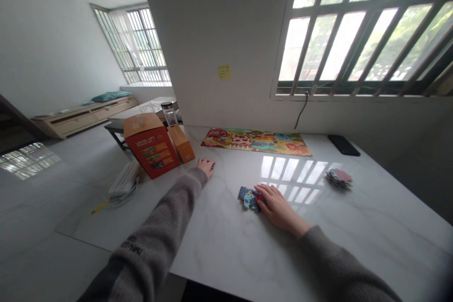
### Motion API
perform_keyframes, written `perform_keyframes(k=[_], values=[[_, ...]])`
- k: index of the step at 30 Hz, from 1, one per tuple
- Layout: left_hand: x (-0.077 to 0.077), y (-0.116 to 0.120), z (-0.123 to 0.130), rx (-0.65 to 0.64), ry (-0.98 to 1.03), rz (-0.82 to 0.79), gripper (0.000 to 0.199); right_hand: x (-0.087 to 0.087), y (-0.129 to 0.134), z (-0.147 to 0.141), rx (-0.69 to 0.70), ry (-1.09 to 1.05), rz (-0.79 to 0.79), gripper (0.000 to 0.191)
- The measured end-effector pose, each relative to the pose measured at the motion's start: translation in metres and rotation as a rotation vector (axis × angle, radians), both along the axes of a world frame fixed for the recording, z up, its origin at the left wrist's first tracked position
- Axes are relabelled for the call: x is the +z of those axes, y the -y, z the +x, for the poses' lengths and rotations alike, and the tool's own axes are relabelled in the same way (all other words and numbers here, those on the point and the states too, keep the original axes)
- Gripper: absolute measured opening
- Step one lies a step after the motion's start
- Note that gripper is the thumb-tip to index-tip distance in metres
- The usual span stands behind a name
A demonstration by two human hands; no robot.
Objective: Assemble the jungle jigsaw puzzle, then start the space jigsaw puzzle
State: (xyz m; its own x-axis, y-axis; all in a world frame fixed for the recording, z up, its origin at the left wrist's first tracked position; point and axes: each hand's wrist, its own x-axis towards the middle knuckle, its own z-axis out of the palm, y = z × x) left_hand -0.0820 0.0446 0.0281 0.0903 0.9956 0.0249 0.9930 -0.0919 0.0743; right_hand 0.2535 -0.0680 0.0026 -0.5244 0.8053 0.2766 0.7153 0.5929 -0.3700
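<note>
My left hand (206, 168) rests on the marble-patterned table just right of the orange boxes. Its fingers are curled, and a small dark bit shows at the fingertips, too little to name. Nearer the middle of the table, my right hand (276, 205) has its thumb and fingers around the right end of a small cluster of jigsaw puzzle pieces (248, 199), blue with some red. The fingers partly cover the pieces. Farther right lies a stack of puzzle pieces (339, 178), a pinkish one on top.
Two joined colourful puzzle panels (253, 141) lie along the wall. A large orange puzzle box (150, 146) and a smaller orange box (181, 144) stand at the left edge. A black phone (344, 145) lies back right; a white power strip (123, 180) sits beyond the left edge.
</note>
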Motion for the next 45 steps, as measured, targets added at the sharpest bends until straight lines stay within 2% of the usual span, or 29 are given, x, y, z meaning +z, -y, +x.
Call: perform_keyframes(k=[7,13,21,28,31,33,36,41,45], values=[[0.005,0.046,0.056,-0.222,0.052,-0.061,0.047,0.004,0.001,-0.003,-0.016,-0.007,0.002,0.046],[0.003,0.065,0.079,-0.221,0.136,-0.037,0.049,0.009,0.002,-0.011,-0.009,-0.03,-0.051,0.06],[-0.017,0.063,0.072,-0.242,0.231,0.042,0.048,0.024,0.006,-0.011,-0.012,0.013,-0.182,0.062],[-0.015,0.063,0.071,-0.208,0.298,0.045,0.056,0.032,0.013,-0.016,-0.057,-0.03,-0.237,0.04],[-0.014,0.063,0.068,-0.221,0.32,0.044,0.059,0.033,0.015,-0.018,-0.06,-0.057,-0.265,0.04],[-0.012,0.061,0.062,-0.216,0.345,0.031,0.052,0.033,0.015,-0.019,-0.062,-0.058,-0.264,0.039],[-0.009,0.058,0.052,-0.178,0.341,0.03,0.046,0.031,0.015,-0.018,-0.074,-0.03,-0.241,0.041],[-0.009,0.056,0.046,-0.222,0.311,0.008,0.051,0.027,0.019,-0.023,-0.053,-0.008,-0.106,0.066],[-0.011,0.056,0.047,-0.229,0.367,-0.038,0.058,0.023,0.022,-0.038,0.028,0.087,0.029,0.053]])
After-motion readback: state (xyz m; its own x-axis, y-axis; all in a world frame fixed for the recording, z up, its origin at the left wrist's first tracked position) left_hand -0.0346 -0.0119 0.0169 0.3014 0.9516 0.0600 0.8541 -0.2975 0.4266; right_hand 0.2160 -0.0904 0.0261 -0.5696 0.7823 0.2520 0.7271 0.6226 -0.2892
